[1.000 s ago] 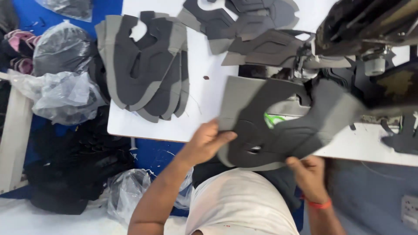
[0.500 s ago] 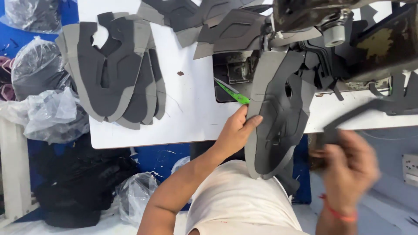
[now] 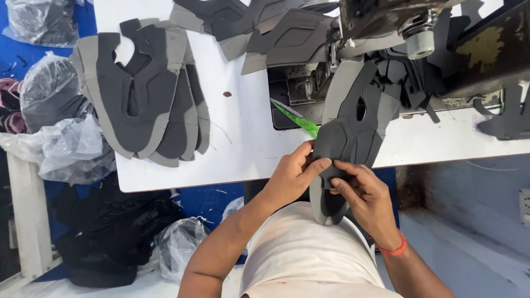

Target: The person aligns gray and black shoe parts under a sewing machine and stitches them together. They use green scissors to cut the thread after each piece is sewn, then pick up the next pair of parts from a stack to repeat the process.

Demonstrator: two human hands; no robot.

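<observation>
Closest in, a dark grey shoe upper piece (image 3: 345, 149) is being held at its lower end by both hands, right at the front edge of the white worktop (image 3: 243, 143). The left hand (image 3: 292, 174) is pinched onto the left edge of the piece, thumb on top, and the right hand (image 3: 367, 198) has its fingers (image 3: 345, 179) pressed together on the bottom part, a red band at that wrist. The piece runs from the lap up onto the worktop toward the sewing machine (image 3: 397, 22). Just beside it, green-handled scissors (image 3: 298, 118) are lying flat. Further left, a stack of cut uppers (image 3: 141, 91) is fanned out, and more grey pieces (image 3: 259, 19) are piled along the far edge. Off the worktop, clear plastic bags (image 3: 72, 146) are heaped at the left.
</observation>
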